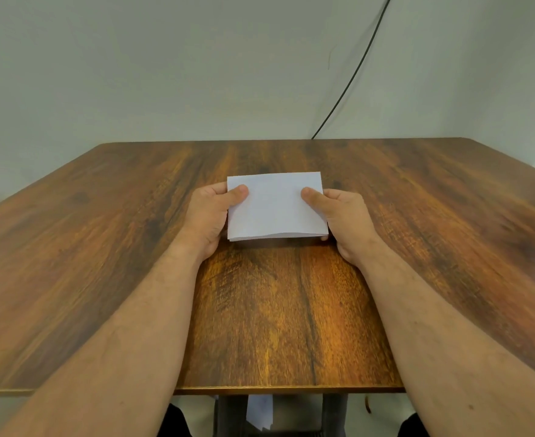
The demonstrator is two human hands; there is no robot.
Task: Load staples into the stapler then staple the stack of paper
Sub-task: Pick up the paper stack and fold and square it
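The stack of paper [275, 206] is sitting near the middle of the wooden table [285, 310], gripped at both short edges. The left hand [209, 212] and the right hand [342, 219] are each pinching it, thumbs lying on top.

Head camera looks forward-down, seemingly close, over table [102, 247].
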